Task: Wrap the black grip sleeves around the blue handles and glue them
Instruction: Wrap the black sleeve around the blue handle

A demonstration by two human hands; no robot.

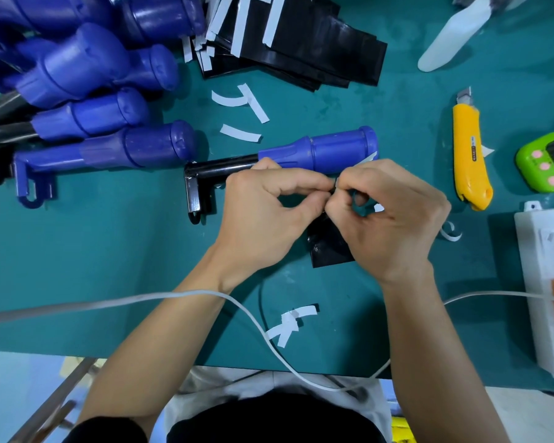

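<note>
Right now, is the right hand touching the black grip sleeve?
Touching. Head view: the right hand pinches the black grip sleeve, whose top edge runs in under its fingers.

We count one handle (317,148) lying alone and at least five more in the pile (87,91), plus one loose sleeve (330,251) and a stack (301,49) of sleeves too overlapped to number. We also find one knife (467,148), one timer (533,161), one power strip (544,266), three paper strips (241,133) above the lone handle, and one curl (451,235) below the knife.
</note>
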